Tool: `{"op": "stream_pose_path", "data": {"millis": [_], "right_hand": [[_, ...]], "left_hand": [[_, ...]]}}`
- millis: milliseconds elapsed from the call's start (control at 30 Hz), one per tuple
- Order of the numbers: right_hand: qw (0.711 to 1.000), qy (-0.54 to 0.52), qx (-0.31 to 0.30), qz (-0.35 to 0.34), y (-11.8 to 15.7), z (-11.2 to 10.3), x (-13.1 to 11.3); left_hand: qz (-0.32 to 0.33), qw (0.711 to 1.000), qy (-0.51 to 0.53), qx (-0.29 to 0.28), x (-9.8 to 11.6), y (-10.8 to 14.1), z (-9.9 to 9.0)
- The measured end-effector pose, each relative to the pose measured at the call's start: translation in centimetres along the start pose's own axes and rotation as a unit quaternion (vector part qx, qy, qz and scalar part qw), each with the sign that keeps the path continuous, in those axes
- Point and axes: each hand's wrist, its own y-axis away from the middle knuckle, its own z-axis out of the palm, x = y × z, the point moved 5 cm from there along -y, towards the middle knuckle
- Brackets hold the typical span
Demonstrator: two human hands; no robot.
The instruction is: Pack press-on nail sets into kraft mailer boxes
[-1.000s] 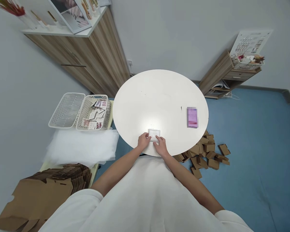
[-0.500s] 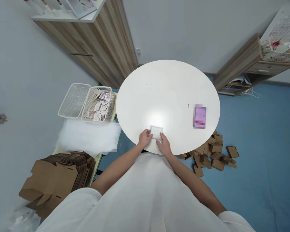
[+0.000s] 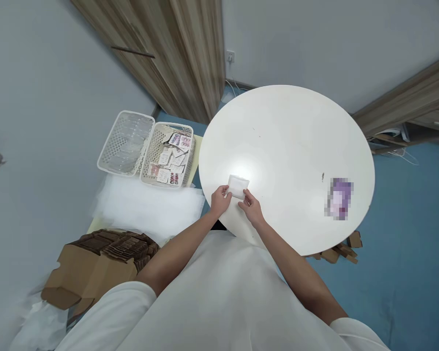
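Note:
A small flat white packet, seemingly wrapped in translucent foam sheet (image 3: 238,186), is at the near edge of the round white table (image 3: 289,131). My left hand (image 3: 220,200) pinches its left side between thumb and fingers. On the opposite side, my right hand (image 3: 251,206) grips the lower right corner with its fingertips. What lies inside the wrapping cannot be made out. Farther right on the table is a purple-and-pink item (image 3: 339,199), blurred into blocks.
At left stand a white basket with printed cards (image 3: 170,161) and a basket of clear plastic pieces (image 3: 126,141). White foam sheets (image 3: 149,204) and folded cardboard boxes (image 3: 91,273) lie nearer. Small brown boxes (image 3: 342,253) are on the floor at right. A wooden cabinet (image 3: 175,53) stands behind.
My view has turned to the left, so the table and purple item appear farther right. Both hands still hold the packet, which sits slightly higher in view.

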Motion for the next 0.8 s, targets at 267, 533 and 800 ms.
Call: {"op": "stream_pose_path", "data": {"millis": [267,533,800], "right_hand": [[1.000,0.004,-0.005,-0.013,-7.9,6.6,-4.9],[0.999,0.033,0.009,-0.010,-9.2,7.7,-5.4],[0.995,0.082,0.003,-0.048,-8.8,7.7,-4.9]], "left_hand": [[0.061,0.998,0.017,0.023,-0.6,-7.9,-5.9],[0.107,0.994,-0.019,0.012,-0.7,-9.4,-7.3],[0.116,0.993,-0.024,0.002,-0.6,-9.1,-7.2]]}}
